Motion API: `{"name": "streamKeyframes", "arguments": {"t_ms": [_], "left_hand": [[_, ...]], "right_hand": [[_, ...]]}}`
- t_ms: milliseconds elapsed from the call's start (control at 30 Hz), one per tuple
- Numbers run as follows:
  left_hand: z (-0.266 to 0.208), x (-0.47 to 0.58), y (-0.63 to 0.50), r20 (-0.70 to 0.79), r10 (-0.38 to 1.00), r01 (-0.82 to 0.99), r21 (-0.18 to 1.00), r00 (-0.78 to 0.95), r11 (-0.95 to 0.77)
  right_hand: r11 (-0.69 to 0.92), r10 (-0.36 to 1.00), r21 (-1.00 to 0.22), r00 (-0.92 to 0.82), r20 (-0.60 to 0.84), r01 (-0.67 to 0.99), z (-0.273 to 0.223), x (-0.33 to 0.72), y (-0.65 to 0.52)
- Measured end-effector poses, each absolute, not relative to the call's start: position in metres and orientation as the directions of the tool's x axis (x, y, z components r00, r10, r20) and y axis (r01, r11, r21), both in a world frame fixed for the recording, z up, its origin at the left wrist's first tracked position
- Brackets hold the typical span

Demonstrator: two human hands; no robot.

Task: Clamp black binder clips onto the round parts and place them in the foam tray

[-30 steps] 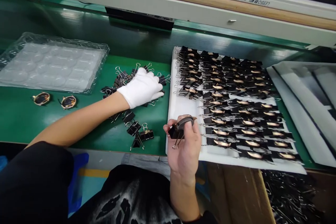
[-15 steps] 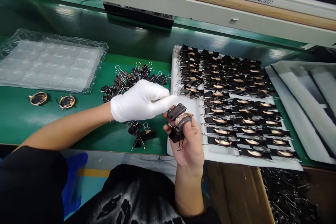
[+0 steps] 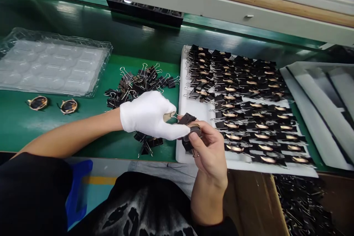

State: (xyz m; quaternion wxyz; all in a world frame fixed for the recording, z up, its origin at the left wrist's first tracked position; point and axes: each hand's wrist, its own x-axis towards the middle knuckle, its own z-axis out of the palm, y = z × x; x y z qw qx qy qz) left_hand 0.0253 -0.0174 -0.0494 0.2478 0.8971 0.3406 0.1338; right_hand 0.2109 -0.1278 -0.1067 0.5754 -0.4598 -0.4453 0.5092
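Note:
My right hand, bare, grips a small round dark piece with a copper-coloured edge. A black binder clip is clamped on its upper side, and another dark clip shows partly below it. My left hand, in a white glove, meets the same piece. Its thumb presses on the round face, while its other fingers are curled behind a wire clip handle and partly hidden. A heap of black binder clips lies beyond the gloved hand, and a few more clips lie just below it.
A white foam tray to the right bears rows of clipped pieces. Two unclipped round pieces lie at left, near a clear plastic tray. Foam sheets lean at far right. Below stands a cardboard box of clips.
My right hand has shifted slightly right and turned the held piece. My left hand has moved down, bringing its thumb onto the piece's round face.

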Motion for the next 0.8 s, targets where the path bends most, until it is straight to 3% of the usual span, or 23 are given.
{"name": "streamKeyframes", "arguments": {"t_ms": [133,333,433,633,800], "left_hand": [[-0.054,0.028,-0.019,0.102,0.674,0.558,0.477,0.732,-0.679],[-0.052,0.026,-0.013,0.167,0.642,0.469,0.552,0.748,-0.690],[-0.047,0.023,-0.010,0.156,0.605,0.410,0.603,0.781,-0.684],[-0.048,0.019,-0.014,0.158,0.460,0.260,0.648,0.874,-0.716],[-0.057,0.019,-0.020,0.073,0.433,0.293,0.633,0.899,-0.716]], "right_hand": [[0.035,0.998,-0.983,0.061,0.025,-0.178,-0.106,0.210,-0.128],[0.014,0.998,-0.973,0.062,-0.001,-0.231,-0.094,0.221,-0.133],[0.008,0.994,-0.995,0.108,-0.003,-0.102,-0.086,0.235,-0.130],[0.047,0.993,-0.958,-0.118,0.013,0.284,-0.066,0.263,-0.119],[0.065,0.972,-0.918,-0.235,-0.031,0.390,-0.059,0.266,-0.115]]}}
